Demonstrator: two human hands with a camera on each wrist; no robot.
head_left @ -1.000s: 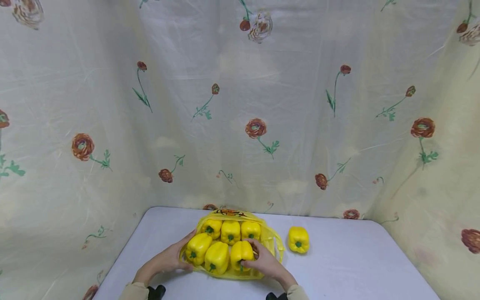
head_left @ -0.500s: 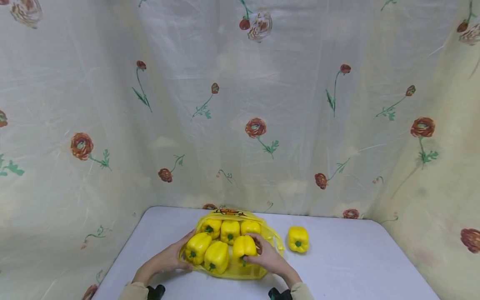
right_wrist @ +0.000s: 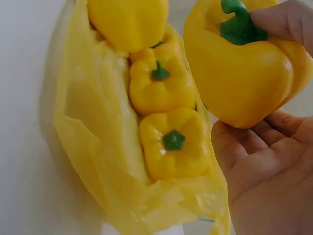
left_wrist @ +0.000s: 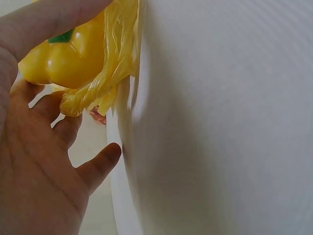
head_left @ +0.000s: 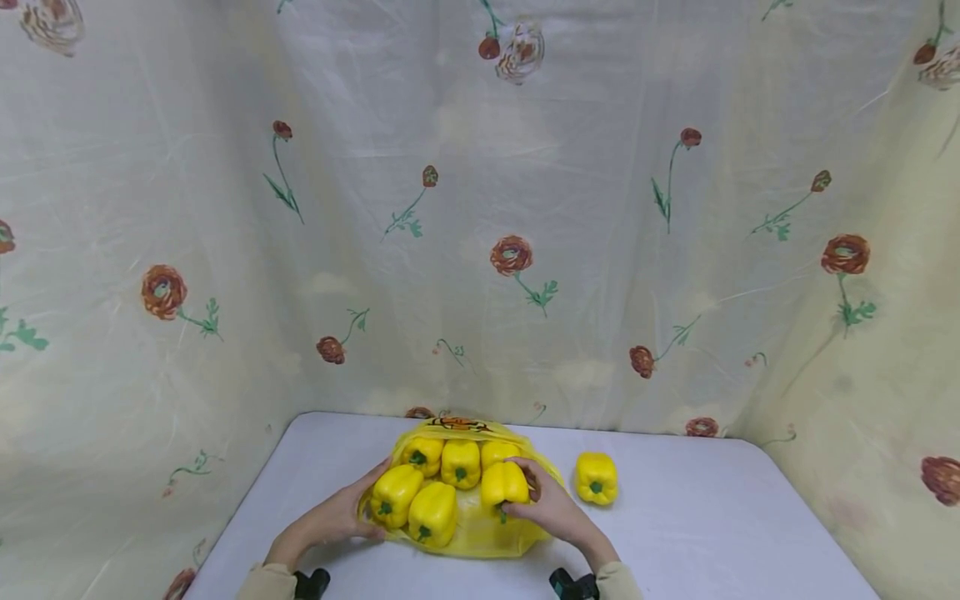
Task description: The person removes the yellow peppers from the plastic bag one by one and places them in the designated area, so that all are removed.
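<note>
My right hand [head_left: 557,510] holds a yellow bell pepper [head_left: 504,483] with a green stem, raised over the right side of a yellow plastic bag [head_left: 480,533]. In the right wrist view the thumb lies by the stem of this bell pepper [right_wrist: 239,73] and the fingers are under it. My left hand [head_left: 348,510] grips the bag's left edge beside another bell pepper [head_left: 396,494]. In the left wrist view, crumpled bag film [left_wrist: 110,63] and a bell pepper [left_wrist: 73,58] sit between thumb and fingers. Several more bell peppers [head_left: 433,515] lie in the open bag.
A single bell pepper [head_left: 597,479] stands on the white table [head_left: 697,525], right of the bag. A floral curtain [head_left: 585,292] hangs behind the table and along both sides.
My right hand has lifted the front right bell pepper from its place in the bag and moved it up and right. Bare yellow film now shows there. The left hand stays put.
</note>
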